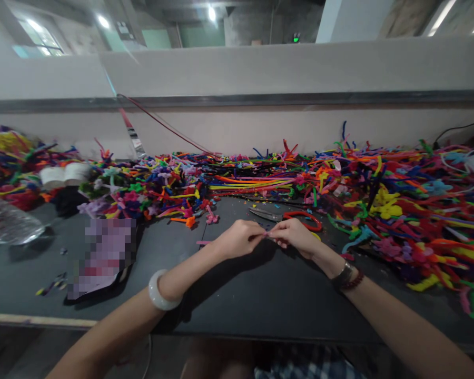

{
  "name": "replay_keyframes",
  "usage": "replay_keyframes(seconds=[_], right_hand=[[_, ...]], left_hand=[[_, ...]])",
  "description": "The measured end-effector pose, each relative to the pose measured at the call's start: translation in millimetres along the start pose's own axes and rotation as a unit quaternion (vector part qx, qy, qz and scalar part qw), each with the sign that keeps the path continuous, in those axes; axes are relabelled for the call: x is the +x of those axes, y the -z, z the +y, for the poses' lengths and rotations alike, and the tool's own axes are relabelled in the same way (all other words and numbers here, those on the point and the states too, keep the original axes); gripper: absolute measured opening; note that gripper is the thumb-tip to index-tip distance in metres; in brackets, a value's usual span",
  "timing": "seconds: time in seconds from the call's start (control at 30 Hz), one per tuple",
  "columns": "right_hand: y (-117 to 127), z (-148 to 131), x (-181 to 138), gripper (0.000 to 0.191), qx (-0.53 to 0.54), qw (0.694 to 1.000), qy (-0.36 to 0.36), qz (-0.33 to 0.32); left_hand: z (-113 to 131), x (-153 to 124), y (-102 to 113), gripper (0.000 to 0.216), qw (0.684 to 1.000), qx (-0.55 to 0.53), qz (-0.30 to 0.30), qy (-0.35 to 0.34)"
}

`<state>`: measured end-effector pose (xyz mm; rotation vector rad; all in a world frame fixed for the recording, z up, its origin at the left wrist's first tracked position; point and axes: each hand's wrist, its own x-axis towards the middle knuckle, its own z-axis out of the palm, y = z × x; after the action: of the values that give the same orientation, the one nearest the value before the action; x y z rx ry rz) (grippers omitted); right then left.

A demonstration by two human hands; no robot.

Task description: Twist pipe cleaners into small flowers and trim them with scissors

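Over the dark table, my left hand (243, 238) and my right hand (294, 235) meet fingertip to fingertip. Both are closed in a pinch on a short pinkish-purple pipe cleaner (266, 235), most of it hidden by the fingers. Just behind my right hand lie scissors with orange-red handles (314, 215), their blades pointing left. A pink strip (204, 242) sticks out to the left from behind my left forearm. Beyond my hands, a small pink pipe-cleaner flower (211, 216) rests on the table.
Heaps of coloured pipe cleaners (403, 210) line the table's back and right side. A bundle of straight ones (253, 184) lies at the middle back. On the left are a blurred-out phone-like object (102, 258), a clear plastic item (11, 221) and white rolls (65, 174). A low wall (237, 73) stands behind.
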<state>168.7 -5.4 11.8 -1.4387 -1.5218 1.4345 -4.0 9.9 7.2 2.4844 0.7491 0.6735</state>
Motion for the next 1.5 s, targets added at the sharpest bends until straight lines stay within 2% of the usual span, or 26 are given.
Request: replay_keyframes(seconds=[0.07, 0.1, 0.13, 0.2, 0.27, 0.33, 0.4, 0.47, 0.53, 0.63, 0.83, 0.93, 1.0, 1.1, 1.23, 1.3, 1.37, 1.4, 1.47, 1.5], right_hand=[[0, 1, 2, 0.013, 0.049, 0.998, -0.039, -0.009], [0, 1, 2, 0.013, 0.055, 0.998, -0.035, -0.011], [0, 1, 2, 0.014, 0.047, 0.999, -0.012, -0.009], [-1, -2, 0, 0.016, 0.003, 0.998, 0.067, 0.008], [0, -5, -3, 0.017, -0.049, 0.987, 0.148, 0.023], [1, -9, -6, 0.018, -0.086, 0.977, 0.195, 0.034], [3, -12, -9, 0.017, -0.11, 0.969, 0.218, 0.045], [5, -13, -10, 0.017, -0.127, 0.962, 0.237, 0.045], [7, -13, -10, 0.015, -0.137, 0.957, 0.254, 0.033], [9, -12, -9, 0.013, -0.135, 0.957, 0.257, 0.015], [7, -13, -9, 0.013, -0.116, 0.967, 0.227, 0.007], [4, -13, -10, 0.015, -0.1, 0.974, 0.2, 0.026], [3, -12, -9, 0.017, -0.083, 0.98, 0.178, 0.028], [2, -8, -5, 0.019, -0.046, 0.988, 0.143, 0.026], [0, -3, 0, 0.019, 0.017, 0.998, 0.053, 0.033], [-1, -1, 1, 0.018, 0.048, 0.998, 0.005, 0.033], [-2, 0, 2, 0.019, 0.056, 0.998, -0.013, 0.028], [-2, 0, 2, 0.02, 0.047, 0.998, -0.006, 0.027], [-1, -1, 1, 0.021, 0.009, 0.999, 0.041, 0.035], [-1, -2, 0, 0.022, -0.018, 0.996, 0.075, 0.041]], left_hand=[[2, -1, -2, 0.028, 0.998, 0.05, 0.011, -0.032], [2, -1, -1, 0.028, 0.999, 0.043, 0.015, -0.027], [1, -1, -1, 0.026, 1.0, 0.012, 0.017, -0.005], [-3, 0, 2, 0.023, 0.99, -0.117, 0.014, 0.076], [-7, 2, 4, 0.021, 0.939, -0.299, 0.003, 0.167], [-12, 4, 4, 0.017, 0.857, -0.463, -0.012, 0.225], [-15, 5, 3, 0.013, 0.781, -0.569, -0.041, 0.253], [-18, 5, 0, 0.013, 0.727, -0.628, -0.07, 0.268], [-20, 6, -3, 0.013, 0.695, -0.658, -0.091, 0.274], [-22, 6, -4, 0.016, 0.679, -0.667, -0.11, 0.286], [-21, 4, -2, 0.014, 0.703, -0.645, -0.115, 0.277], [-17, 4, 1, 0.014, 0.732, -0.62, -0.093, 0.267], [-14, 5, 2, 0.014, 0.766, -0.587, -0.069, 0.254], [-10, 6, 0, 0.018, 0.84, -0.493, -0.034, 0.224], [-5, 5, -5, 0.022, 0.944, -0.291, 0.028, 0.151], [-3, 3, -6, 0.02, 0.976, -0.189, 0.049, 0.096], [-2, 3, -6, 0.018, 0.984, -0.149, 0.055, 0.076], [-2, 3, -6, 0.018, 0.981, -0.165, 0.052, 0.089], [-4, 4, -4, 0.02, 0.955, -0.254, 0.037, 0.149], [-6, 5, -3, 0.02, 0.93, -0.318, 0.026, 0.182]])
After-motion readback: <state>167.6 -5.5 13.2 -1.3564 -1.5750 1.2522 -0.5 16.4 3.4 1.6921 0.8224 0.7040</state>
